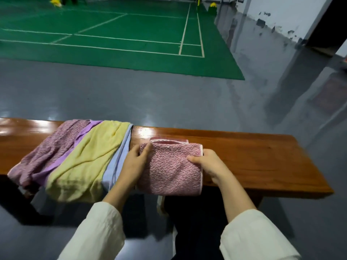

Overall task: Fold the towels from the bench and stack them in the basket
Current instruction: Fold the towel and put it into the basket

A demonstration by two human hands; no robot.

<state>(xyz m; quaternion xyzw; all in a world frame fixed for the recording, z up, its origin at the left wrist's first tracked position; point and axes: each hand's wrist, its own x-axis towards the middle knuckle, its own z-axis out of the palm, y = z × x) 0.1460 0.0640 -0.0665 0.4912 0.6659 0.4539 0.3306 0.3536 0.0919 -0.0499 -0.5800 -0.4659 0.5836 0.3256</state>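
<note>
Fingers of left hand (134,162) and right hand (208,164) curl, gripping pink towel (169,171) edges.

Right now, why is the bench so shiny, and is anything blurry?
Head view: light glares white on the bench behind the pink towel; the glossy floor mirrors the wall; the yellow thing at the top left is smeared; the wide lens bends the bench's edges.

The bench (262,156) runs across mid-frame. A folded towel (170,169) lies on it at centre, overhanging the near edge. The towel pile (75,158) drapes the bench just left. The left hand (134,162) holds the folded towel's left edge, the right hand (208,164) its right edge. A court mat (112,44) lies behind, upper left.
</note>
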